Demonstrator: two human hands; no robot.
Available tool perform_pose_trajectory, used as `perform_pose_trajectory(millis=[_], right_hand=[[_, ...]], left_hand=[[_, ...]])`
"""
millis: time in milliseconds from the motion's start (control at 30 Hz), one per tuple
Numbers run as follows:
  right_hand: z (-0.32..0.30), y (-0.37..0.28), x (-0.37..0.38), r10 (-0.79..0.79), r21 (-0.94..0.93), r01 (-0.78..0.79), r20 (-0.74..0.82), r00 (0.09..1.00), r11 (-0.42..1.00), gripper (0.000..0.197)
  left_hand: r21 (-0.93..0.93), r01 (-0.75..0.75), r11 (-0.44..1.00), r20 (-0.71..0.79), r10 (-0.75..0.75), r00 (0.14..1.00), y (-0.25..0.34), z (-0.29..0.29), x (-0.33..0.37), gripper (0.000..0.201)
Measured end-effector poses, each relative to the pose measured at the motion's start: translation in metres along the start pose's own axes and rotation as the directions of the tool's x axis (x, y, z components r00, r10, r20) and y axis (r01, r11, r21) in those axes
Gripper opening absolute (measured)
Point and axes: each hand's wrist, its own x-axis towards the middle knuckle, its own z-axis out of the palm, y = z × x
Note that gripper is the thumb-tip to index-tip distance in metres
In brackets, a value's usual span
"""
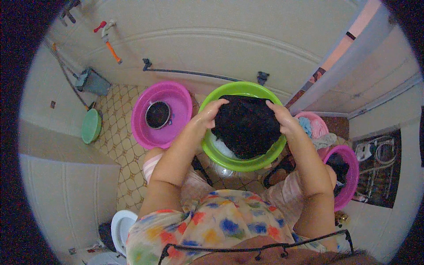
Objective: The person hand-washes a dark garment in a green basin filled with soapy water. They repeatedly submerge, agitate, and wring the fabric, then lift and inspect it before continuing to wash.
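Black cloth (pixel 245 126), wet and bunched, is up over the green basin (pixel 211 152), gripped at both top corners. Left hand (pixel 210 112) has its fingers curled around the cloth's left edge, right hand (pixel 282 118) clamped on the right edge, both wet and shiny. Cloth hangs between them, its lower part down inside the basin, where pale soapy water shows at the lower left.

Just to the left sits a pink basin (pixel 176 95) with a small dark metal bowl (pixel 157 114) inside it. On the right, two more pink tubs: one (pixel 319 120) piled with light-coloured clothes, another (pixel 351 176) lower down holding something dark. Patterned floor tiles (pixel 117 132) all around, a green lid (pixel 91 126) leaning by the left wall, a tap with an orange hose (pixel 110 44) above on the tiled wall.
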Motion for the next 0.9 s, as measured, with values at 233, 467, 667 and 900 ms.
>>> perform_pose_trajectory(millis=[233,467,667,900], right_hand=[[-0.032,0.042,0.07,-0.553,-0.786,0.32,-0.034,0.832,0.529,0.047],[0.01,0.083,0.058,-0.453,-0.913,0.121,0.304,0.838,-0.39,0.063],[0.002,0.106,0.091,-0.19,-0.974,-0.045,-0.003,0.982,-0.22,0.056],[-0.024,0.121,0.132,-0.52,-0.985,0.007,-0.086,0.85,0.174,0.045]], left_hand=[[0.077,-0.345,0.935,-0.144,0.353,0.924,-0.024,-0.021,0.059,0.044],[0.983,-0.072,-0.17,0.159,0.58,0.799,-0.07,-0.028,0.093,0.068],[0.98,0.067,-0.187,0.026,0.456,0.89,-0.074,-0.026,0.094,0.056],[0.507,-0.161,0.847,-0.379,0.387,0.84,-0.076,-0.047,0.13,0.041]])
